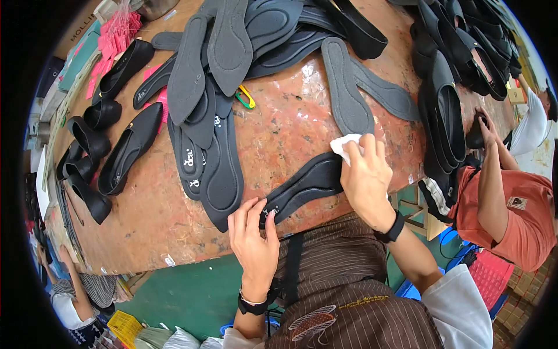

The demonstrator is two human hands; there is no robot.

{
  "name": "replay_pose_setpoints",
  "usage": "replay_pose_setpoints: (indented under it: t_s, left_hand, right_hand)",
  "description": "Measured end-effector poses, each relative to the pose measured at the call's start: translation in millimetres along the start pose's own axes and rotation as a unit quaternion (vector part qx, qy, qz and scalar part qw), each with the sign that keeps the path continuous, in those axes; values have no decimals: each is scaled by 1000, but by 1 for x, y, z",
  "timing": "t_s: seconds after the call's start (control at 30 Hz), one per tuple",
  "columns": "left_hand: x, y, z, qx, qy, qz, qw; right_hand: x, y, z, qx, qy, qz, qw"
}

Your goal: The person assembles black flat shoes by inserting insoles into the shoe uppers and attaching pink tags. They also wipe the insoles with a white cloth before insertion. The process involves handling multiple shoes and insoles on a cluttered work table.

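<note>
Tight pinches: left hand (254, 241) on contoured black insole (311, 181), right hand (367, 179) on white cloth (342, 145).

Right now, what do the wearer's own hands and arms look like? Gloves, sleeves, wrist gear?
Left hand and right hand: no gloves. Each wrist has a black band; the left also has a thin bracelet. Pale, short sleeve on the right arm.
</note>
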State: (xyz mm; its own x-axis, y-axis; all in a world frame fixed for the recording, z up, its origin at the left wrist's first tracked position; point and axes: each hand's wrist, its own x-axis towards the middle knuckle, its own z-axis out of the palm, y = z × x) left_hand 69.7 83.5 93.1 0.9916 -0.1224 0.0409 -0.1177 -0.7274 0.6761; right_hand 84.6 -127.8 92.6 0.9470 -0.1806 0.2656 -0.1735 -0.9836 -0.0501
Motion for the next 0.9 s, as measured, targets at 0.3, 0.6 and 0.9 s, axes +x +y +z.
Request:
replay_pose_setpoints:
  t_s: [0.3,0.6,0.9]
  left_hand:
    - [6,-9,-2,-32,-10,-25,999]
    - [15,5,5,5,-20,-5,1000]
    - [19,17,19,34,-32,32,998]
  right_hand:
    - [-5,-19,-7,42,-48,-12,998]
    - [-15,-40,1,141,-45,-66,987]
    - [-27,-20,-11,179,-134,-42,974]
